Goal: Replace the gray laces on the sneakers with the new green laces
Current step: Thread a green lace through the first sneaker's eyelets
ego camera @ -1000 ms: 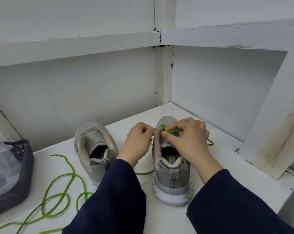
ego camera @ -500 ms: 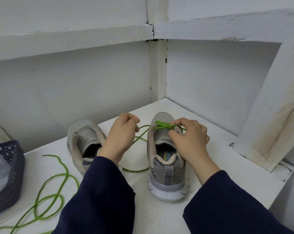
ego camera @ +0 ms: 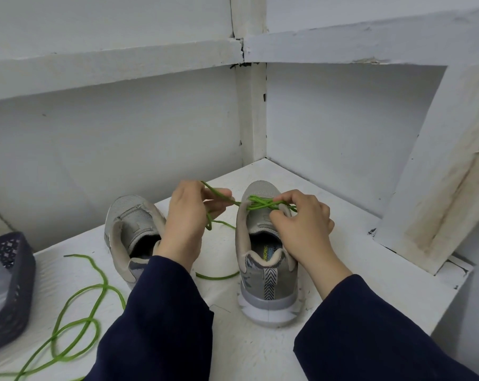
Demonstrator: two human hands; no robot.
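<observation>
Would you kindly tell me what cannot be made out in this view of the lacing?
Head view:
Which eyelets of the right sneaker the threaded lace fills: covered by the right hand.
Left sneaker's inner side: behind the left hand and sleeve.
Spare lace's far end: cut off by the bottom edge.
Basket's contents: blurred, cut by the left edge.
</observation>
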